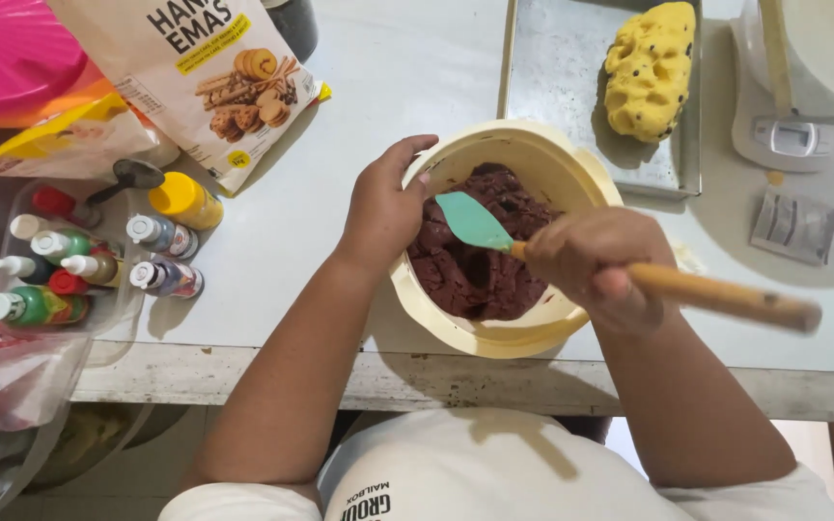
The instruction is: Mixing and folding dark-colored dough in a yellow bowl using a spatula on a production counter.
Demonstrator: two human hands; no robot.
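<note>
Head view: wooden-handled teal spatula (pixel 494 234) in lumpy brown dough (pixel 470 275).

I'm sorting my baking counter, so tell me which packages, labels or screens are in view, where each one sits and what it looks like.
Flour bag: top left, lying flat, white with yellow patches and biscuit pictures.
Yellow packet: left of it, crumpled.
Grey sachet: right side, small, flat, rectangular.
Scale display: top right, small grey screen on a white kitchen scale.
Colouring bottles: left, small, labelled, in a clear tray.
</note>
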